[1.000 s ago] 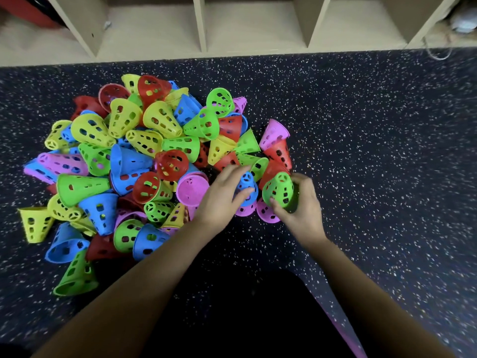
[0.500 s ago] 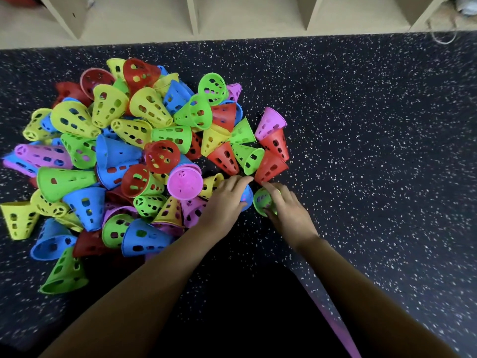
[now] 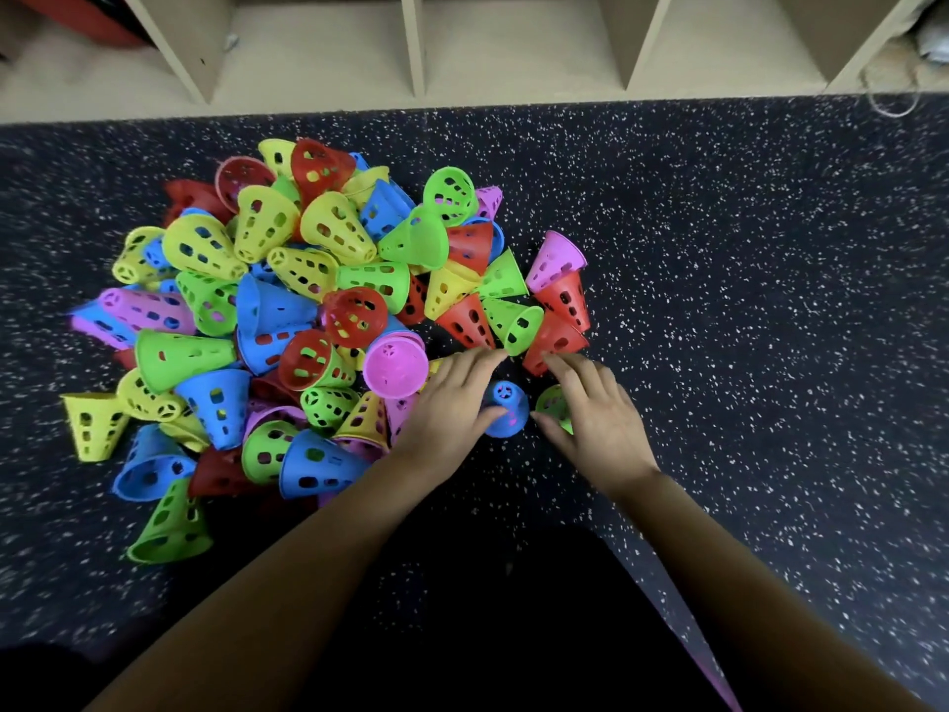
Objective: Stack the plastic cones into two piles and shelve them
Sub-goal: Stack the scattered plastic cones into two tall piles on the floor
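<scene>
A big heap of perforated plastic cones (image 3: pixel 287 310) in yellow, green, blue, red and pink lies on the dark speckled floor (image 3: pixel 744 300). At its near right edge a blue cone (image 3: pixel 507 407) stands tip up, with pink showing under it. My left hand (image 3: pixel 452 403) wraps it, thumb on the near side, fingers behind. My right hand (image 3: pixel 598 421) lies just right of it over a green cone (image 3: pixel 553 403), thumb under that cone. Its fingertips touch a red cone (image 3: pixel 552 341) lying on its side.
A wooden shelf unit (image 3: pixel 411 48) with open compartments runs along the far edge of the floor. A cable loop (image 3: pixel 891 100) hangs at its right end. The floor right of the heap is bare. My dark-clothed legs fill the bottom middle.
My right hand brought the green cone down from in front of the heap to the floor beside the blue cone. My left hand stayed on the blue cone. The camera shifted slightly.
</scene>
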